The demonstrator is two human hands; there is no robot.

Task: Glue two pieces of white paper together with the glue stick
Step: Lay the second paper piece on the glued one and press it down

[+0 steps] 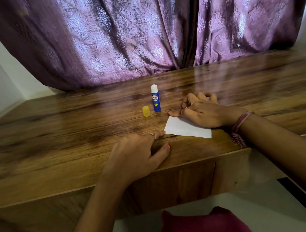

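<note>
A white piece of paper (185,128) lies flat on the wooden table (80,135), near its front edge. My right hand (203,110) rests on the paper's far part, fingers spread and pressing down; a bit of white shows past its fingertips. My left hand (141,151) lies flat on the table, and its index fingertip touches the paper's left corner. The blue glue stick (155,98) stands upright with its white tip uncovered, behind the paper. Its yellow cap (146,111) stands beside it on the left. I cannot tell whether one sheet or two lie under my right hand.
A purple patterned curtain (128,38) hangs right behind the table's far edge. The table's front edge (168,169) runs under my left wrist. A dark red cloth (201,223) shows below, and white floor around it.
</note>
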